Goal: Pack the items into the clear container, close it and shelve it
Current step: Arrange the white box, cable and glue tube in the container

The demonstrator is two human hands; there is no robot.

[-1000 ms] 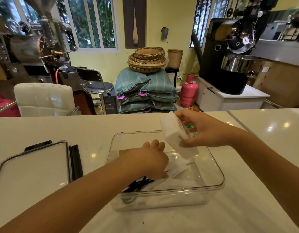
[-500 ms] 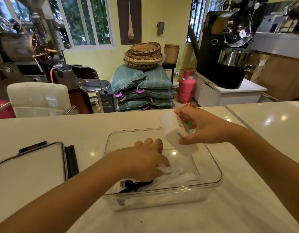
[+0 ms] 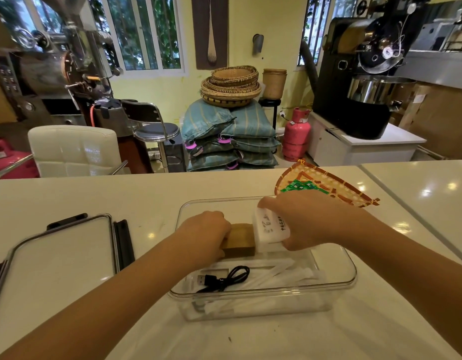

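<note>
The clear container stands on the white counter in front of me. Inside its near half lie a black USB cable and white plastic packets. My left hand rests on a brown box inside the far half. My right hand grips a white box with printed writing, held down into the container right beside the brown box. The container's lid, with black clips, lies on the counter to the left.
A woven fan-shaped tray with green pieces lies on the counter behind my right hand. Beyond the counter are a white chair, stacked sacks with baskets, a pink gas cylinder and roasting machines.
My right hand has lowered the white box into the container beside the brown box. My left hand moved from the packets and cable to the brown box. The view tilted, showing the woven tray.
</note>
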